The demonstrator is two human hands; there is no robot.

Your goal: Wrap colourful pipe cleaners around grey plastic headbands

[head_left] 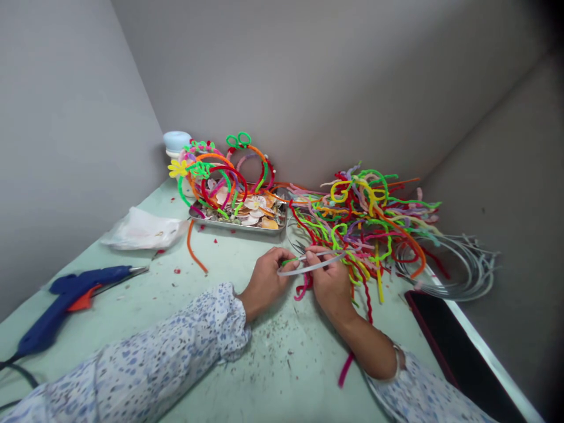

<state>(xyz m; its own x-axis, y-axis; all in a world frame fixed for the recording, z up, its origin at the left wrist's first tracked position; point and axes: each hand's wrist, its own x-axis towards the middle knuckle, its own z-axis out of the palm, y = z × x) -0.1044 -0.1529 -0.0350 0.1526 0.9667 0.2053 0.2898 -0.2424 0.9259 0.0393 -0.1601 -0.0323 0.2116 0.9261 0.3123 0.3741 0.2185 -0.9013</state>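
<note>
My left hand [268,280] pinches one end of a thin whitish headband [311,267], where a bit of green pipe cleaner [288,261] shows at the fingertips. On the other side, my right hand [331,289] has its fingers closed around the band. The band curves between both hands, just above the table. Dark pointed metal tips [300,247] lie behind the fingers, partly hidden. A heap of colourful pipe cleaners [361,205] spreads beyond my right hand.
A metal tray [238,226] holds flat decorations, with finished fuzzy headbands [220,170] on it. At left lie a blue glue gun [66,305] and a plastic bag [143,229]. Coiled grey bands [467,270] and a dark phone-like slab [458,352] are at right.
</note>
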